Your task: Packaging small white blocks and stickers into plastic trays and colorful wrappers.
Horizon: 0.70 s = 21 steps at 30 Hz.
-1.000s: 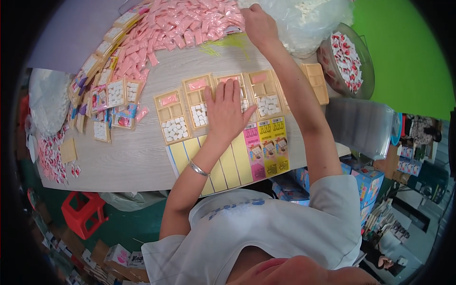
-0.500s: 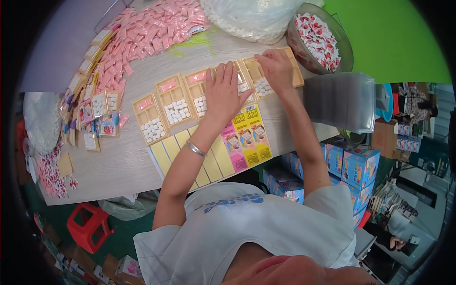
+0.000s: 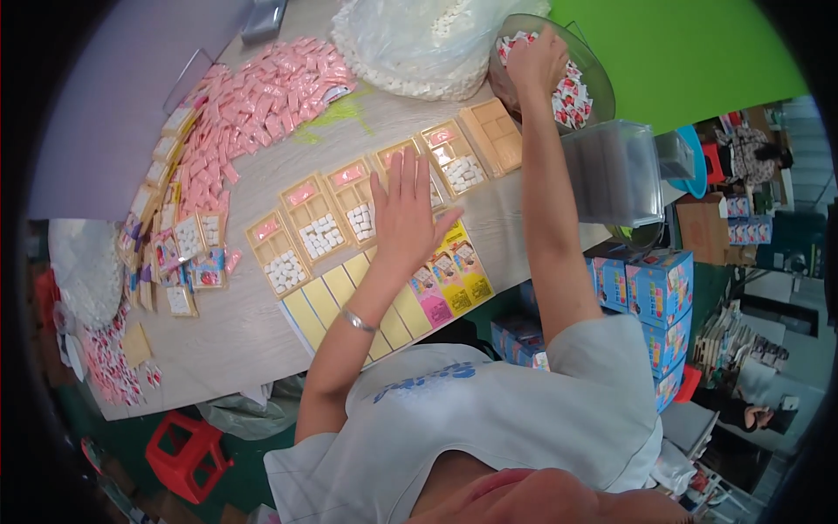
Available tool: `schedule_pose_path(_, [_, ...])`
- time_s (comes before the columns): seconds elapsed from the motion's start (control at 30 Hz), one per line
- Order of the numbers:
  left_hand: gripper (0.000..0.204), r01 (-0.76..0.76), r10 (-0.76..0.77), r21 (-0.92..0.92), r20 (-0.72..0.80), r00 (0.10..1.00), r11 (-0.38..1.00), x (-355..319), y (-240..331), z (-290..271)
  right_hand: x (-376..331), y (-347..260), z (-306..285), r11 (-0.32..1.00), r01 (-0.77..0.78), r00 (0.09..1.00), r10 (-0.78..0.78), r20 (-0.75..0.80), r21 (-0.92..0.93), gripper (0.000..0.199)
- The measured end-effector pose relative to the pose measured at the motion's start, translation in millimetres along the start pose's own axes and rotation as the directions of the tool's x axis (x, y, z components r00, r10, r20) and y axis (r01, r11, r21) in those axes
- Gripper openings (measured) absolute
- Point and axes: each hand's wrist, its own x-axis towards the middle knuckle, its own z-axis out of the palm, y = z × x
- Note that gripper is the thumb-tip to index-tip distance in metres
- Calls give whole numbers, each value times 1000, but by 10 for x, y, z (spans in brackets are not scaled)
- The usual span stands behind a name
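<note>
My left hand (image 3: 403, 214) lies flat with fingers outstretched over the middle of a row of cream compartment trays, partly covering one. In the tray at the row's left end (image 3: 259, 237) are white pieces (image 3: 285, 272) and a pink packet (image 3: 265, 228). Other trays beside it, such as the one right of my left hand (image 3: 434, 150), hold the same. At the far right my right hand (image 3: 538, 63) reaches into a see-through bowl (image 3: 601, 86) of small red-and-white packets (image 3: 572, 105). Its fingers are curled down among them; the fingertips are hidden.
Cream trays without contents (image 3: 494, 133) end the row. A printed card sheet (image 3: 384, 327) lies in front. Pink packets (image 3: 271, 92) are heaped at the far left, near a bag of white pieces (image 3: 410, 44). Clear plastic boxes (image 3: 615, 175) stand right; a red stool (image 3: 188, 454) is below.
My right hand has left the right-end filled tray and moved up into the bowl. That tray now shows a pink packet. My left hand stays on the row, and the view has shifted.
</note>
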Motion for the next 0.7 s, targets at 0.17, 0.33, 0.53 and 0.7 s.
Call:
schedule_pose_path(0.17, [79, 0, 31, -234, 128, 991, 972, -1007, -4, -414, 868, 639, 757, 854, -437, 765, 518, 384, -282, 129])
schedule_pose_path(0.33, [69, 112, -86, -205, 135, 987, 972, -1762, -232, -394, 968, 861, 617, 856, -241, 682, 485, 547, -458, 153])
schedule_pose_path(0.53, [62, 137, -109, -221, 136, 985, 966, -1845, -315, -431, 753, 502, 693, 832, -348, 652, 546, 526, -433, 133])
schedule_pose_path(0.7, [58, 110, -94, -277, 72, 993, 954, -1715, -272, -410, 928, 976, 888, 850, -230, 691, 486, 535, -474, 113])
